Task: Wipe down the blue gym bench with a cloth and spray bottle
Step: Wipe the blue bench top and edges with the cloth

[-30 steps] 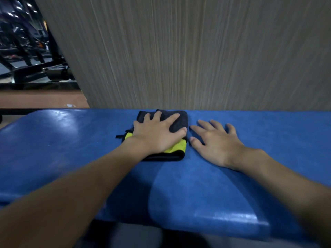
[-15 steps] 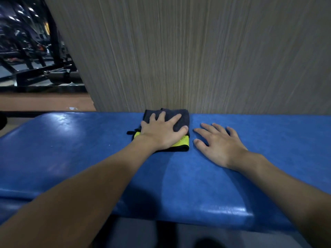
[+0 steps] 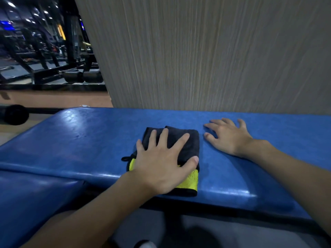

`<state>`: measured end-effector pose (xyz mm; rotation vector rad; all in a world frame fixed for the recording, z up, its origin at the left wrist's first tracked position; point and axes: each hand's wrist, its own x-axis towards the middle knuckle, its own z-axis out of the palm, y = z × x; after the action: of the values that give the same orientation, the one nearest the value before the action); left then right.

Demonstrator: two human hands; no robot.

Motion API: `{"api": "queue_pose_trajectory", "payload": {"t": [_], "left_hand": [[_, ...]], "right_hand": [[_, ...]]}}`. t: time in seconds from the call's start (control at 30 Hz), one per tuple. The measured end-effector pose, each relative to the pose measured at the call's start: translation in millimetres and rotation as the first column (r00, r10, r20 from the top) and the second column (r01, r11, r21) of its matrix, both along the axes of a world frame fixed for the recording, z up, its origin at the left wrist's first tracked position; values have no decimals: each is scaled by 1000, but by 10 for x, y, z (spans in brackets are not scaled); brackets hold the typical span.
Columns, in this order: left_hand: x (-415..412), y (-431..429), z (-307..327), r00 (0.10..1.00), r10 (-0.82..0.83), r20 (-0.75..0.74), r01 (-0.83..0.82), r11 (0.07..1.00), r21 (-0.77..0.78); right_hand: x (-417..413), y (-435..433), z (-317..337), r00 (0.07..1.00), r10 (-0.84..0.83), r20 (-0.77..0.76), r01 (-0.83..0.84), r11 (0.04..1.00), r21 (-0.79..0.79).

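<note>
The blue gym bench [image 3: 80,140] runs across the view, its pad shiny in places. A folded cloth [image 3: 189,140], dark grey on top with a yellow underside, lies near the pad's front edge. My left hand [image 3: 161,161] presses flat on the cloth with fingers spread. Just right of the cloth, my right hand [image 3: 227,138] rests flat on the bare pad with straight fingers. No spray bottle is in view.
A grey wood-grain wall panel [image 3: 206,59] stands right behind the bench. A second blue pad section [image 3: 32,197] sits lower at the near left. Black gym machines [image 3: 53,65] fill the far left, and a black bar end [image 3: 14,114] juts in at the left edge.
My left hand has dragged the cloth from the back of the pad toward its front edge. My right hand stays flat on the pad. The camera has shifted.
</note>
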<state>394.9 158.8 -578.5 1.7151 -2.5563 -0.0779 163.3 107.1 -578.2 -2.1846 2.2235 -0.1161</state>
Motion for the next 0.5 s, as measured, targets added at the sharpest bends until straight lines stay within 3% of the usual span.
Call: {"api": "queue_pose_trajectory", "payload": {"t": [0.1, 0.5], "left_hand": [[-69, -150, -16, 1000, 15, -6, -15, 1000, 4], [-420, -1594, 27, 998, 64, -24, -63, 998, 24]], "right_hand": [[44, -42, 21, 998, 13, 65, -12, 1000, -4], [49, -106, -146, 997, 33, 65, -34, 999, 27]]}}
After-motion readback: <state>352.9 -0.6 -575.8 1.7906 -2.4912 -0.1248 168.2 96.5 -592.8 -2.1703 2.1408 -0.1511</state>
